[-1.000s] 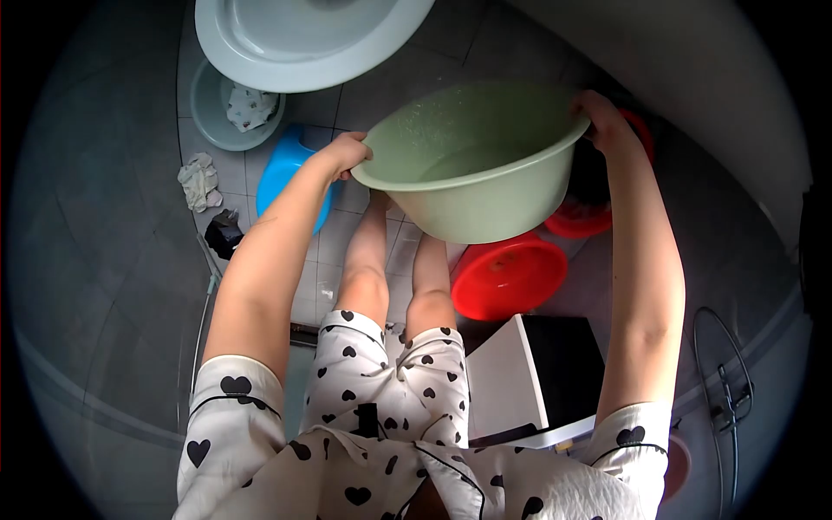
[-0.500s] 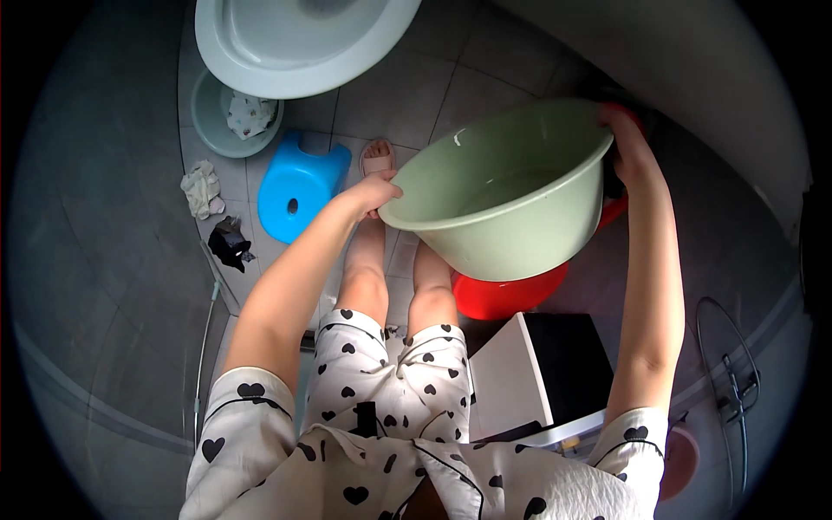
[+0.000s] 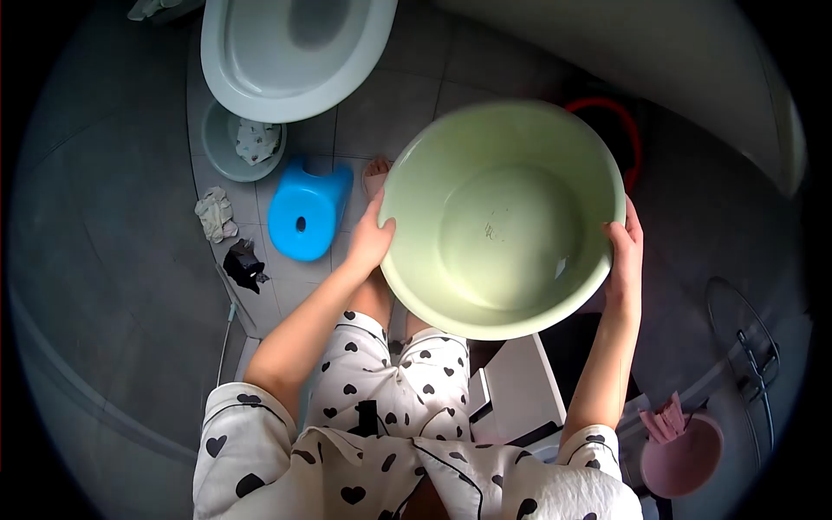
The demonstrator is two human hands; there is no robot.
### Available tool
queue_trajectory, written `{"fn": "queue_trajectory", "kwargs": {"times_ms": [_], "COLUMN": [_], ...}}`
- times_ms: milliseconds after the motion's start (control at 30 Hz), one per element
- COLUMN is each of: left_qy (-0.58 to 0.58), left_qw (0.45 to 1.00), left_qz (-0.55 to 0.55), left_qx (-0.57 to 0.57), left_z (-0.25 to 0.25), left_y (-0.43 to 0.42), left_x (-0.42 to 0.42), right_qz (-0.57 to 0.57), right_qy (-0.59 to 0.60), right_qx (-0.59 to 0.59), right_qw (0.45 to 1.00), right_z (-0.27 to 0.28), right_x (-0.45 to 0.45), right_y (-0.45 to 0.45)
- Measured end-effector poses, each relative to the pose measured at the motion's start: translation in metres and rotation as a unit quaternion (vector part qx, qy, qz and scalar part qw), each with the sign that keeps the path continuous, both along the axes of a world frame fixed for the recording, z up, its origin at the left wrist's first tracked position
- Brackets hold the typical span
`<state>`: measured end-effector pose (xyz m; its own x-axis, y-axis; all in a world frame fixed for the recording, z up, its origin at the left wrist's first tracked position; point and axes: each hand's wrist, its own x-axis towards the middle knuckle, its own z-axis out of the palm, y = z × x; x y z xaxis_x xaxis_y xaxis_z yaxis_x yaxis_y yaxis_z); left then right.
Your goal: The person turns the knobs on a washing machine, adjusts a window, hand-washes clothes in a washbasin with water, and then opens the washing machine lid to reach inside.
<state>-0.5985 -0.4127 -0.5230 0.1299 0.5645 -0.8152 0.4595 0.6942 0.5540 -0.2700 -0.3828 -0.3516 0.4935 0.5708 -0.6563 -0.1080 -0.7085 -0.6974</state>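
Observation:
A large pale green basin (image 3: 511,312) is held up in front of me, its open top facing me. My left hand (image 3: 371,238) grips its left rim, thumb on the inner edge. On the right rim my right hand (image 3: 626,251) holds on, with the thumb over the edge and the other fingers partly hidden outside. Small dark marks show on the basin's bottom. Below the basin are my legs, partly covered by it.
A blue stool (image 3: 305,212) stands left, near a toilet (image 3: 299,108). Beside it are a light tub (image 3: 232,165) with cloth, a pale cloth (image 3: 215,215) and a black item (image 3: 245,264). A red basin (image 3: 637,143), pink basin (image 3: 685,459) and white cabinet (image 3: 520,390) are right.
The green basin has come nearer to me and turned from tilted away to facing me. Both hands moved with it, still gripping the rim. The lower red basin is now hidden behind it.

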Motion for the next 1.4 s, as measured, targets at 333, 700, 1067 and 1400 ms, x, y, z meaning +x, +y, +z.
{"fn": "queue_trajectory", "kwargs": {"times_ms": [333,700,1067,1400], "left_qy": [-0.01,-0.06,-0.11,-0.159], "left_qw": [0.985,0.982,0.961,0.966], "left_qz": [-0.166,-0.054,-0.233,-0.06], "left_qx": [-0.041,-0.168,-0.095,0.194], "left_z": [0.035,0.112,0.196,0.333], "left_y": [0.0,-0.043,-0.071,-0.047], "left_x": [0.001,0.029,0.106,0.073], "right_qz": [-0.068,-0.15,-0.288,-0.195], "right_qy": [-0.008,0.026,0.015,-0.014], "right_qx": [-0.063,-0.025,0.06,0.18], "right_qw": [0.996,0.988,0.956,0.964], "right_z": [0.049,0.101,0.207,0.278], "right_x": [0.01,0.013,0.059,0.013], "right_y": [-0.086,-0.181,-0.315,-0.33]}}
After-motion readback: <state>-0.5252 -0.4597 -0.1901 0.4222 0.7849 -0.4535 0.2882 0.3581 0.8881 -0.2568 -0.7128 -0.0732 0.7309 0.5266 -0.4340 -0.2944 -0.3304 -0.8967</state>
